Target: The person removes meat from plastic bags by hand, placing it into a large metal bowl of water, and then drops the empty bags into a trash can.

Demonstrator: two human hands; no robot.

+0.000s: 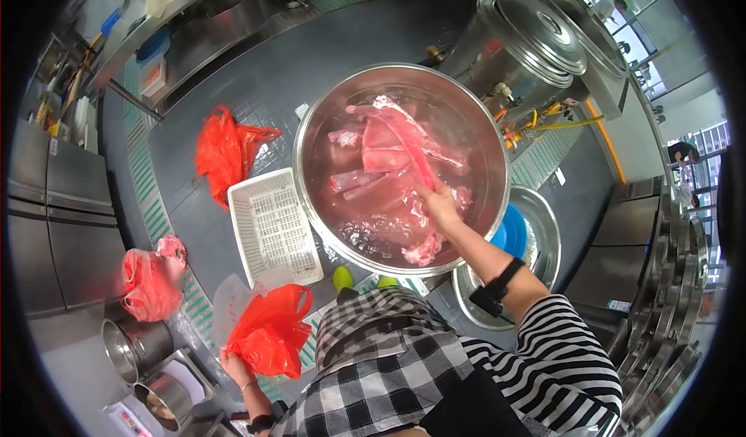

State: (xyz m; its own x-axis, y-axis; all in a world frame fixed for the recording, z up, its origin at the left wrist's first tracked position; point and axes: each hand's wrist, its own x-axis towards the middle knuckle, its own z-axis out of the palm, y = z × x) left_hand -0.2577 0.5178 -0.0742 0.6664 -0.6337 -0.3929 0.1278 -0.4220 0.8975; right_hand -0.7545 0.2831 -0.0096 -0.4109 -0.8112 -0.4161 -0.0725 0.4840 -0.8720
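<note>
The right hand [439, 207] reached over the pot with its fingers curled onto the lower end of a long piece of raw meat [404, 138], grasping it; the fingertips themselves were partly hidden. The meat lay in the large round metal pot [308, 157], among other pink pieces and bones, partly in rippling water. The left hand [235, 365], low and well apart from the pot, was closed on a bright red plastic bag [272, 332] — the bag hung loosely, with a clear plastic sheet [231, 305] beside it.

Just left of the pot stood a white perforated basket [272, 227], and above that, in the view, a second red bag [221, 153] lay crumpled on the dark floor [256, 87]. A third bag [149, 285], paler and seemingly filled, sat farther left. To the right of the pot, close to its rim, a blue container [510, 233] rested in a wide metal basin [550, 242]. Farther off — toward the upper right — round metal lids [544, 33] were stacked on tall metal vessels.
</note>
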